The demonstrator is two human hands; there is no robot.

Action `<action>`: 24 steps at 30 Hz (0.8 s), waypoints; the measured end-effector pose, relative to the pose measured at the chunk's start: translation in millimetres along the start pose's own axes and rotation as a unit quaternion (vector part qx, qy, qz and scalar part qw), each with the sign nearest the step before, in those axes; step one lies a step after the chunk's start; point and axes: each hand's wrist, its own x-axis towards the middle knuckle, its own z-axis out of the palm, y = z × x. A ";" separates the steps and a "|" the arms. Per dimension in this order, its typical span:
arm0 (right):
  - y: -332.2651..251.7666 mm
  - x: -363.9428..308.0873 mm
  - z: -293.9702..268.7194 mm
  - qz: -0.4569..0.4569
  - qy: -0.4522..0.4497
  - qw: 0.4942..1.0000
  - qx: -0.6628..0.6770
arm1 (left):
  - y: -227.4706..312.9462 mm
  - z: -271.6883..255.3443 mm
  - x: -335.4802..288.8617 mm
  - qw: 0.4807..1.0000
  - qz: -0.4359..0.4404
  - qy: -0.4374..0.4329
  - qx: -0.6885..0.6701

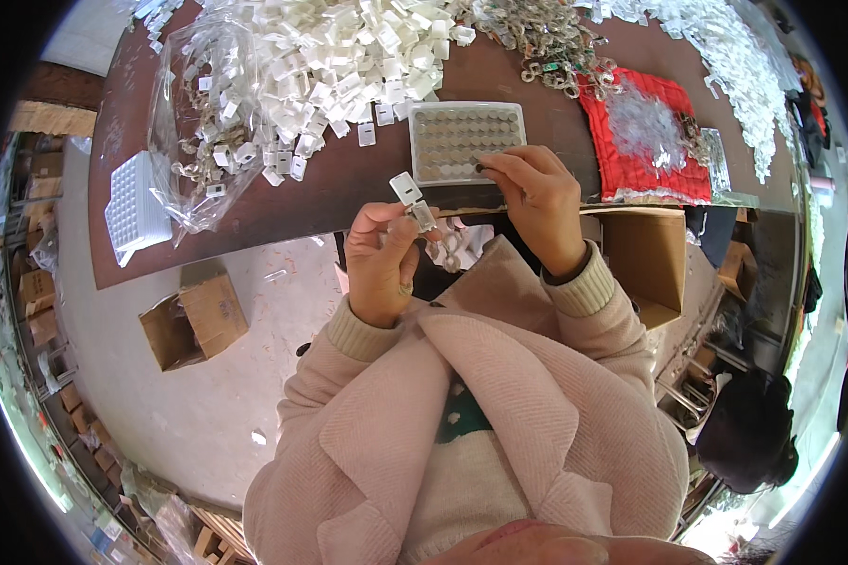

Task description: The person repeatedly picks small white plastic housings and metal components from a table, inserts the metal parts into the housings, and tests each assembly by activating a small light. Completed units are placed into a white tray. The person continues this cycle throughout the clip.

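Observation:
My left hand (383, 254) is closed on a small white plastic case (409, 193) that is flipped open, its lower half (424, 217) between thumb and fingers. A pale coiled wire (454, 247) shows just below; whether it joins the case I cannot tell. Over the right edge of a white tray (420, 174), my right hand (537, 193) pinches a small dark disc (481, 167) between thumb and forefinger. Rows of grey round discs (466, 132), which look like button cells, fill the tray. Beyond it lies a big heap of similar white cases (349, 56).
A clear bag (198, 188) holds cases and coiled wires. Stacked white trays (139, 207) stand at the left. Coiled wires (546, 38), a red cloth (598, 122) with clear pieces, and a translucent heap (725, 56) lie rightward. Cardboard boxes (212, 315) are below the table edge.

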 end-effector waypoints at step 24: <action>-54.5 5.9 -1.2 -0.151 0.000 0.985 0.088 | 11.2 22.5 0.8 0.999 -0.031 -0.008 -0.032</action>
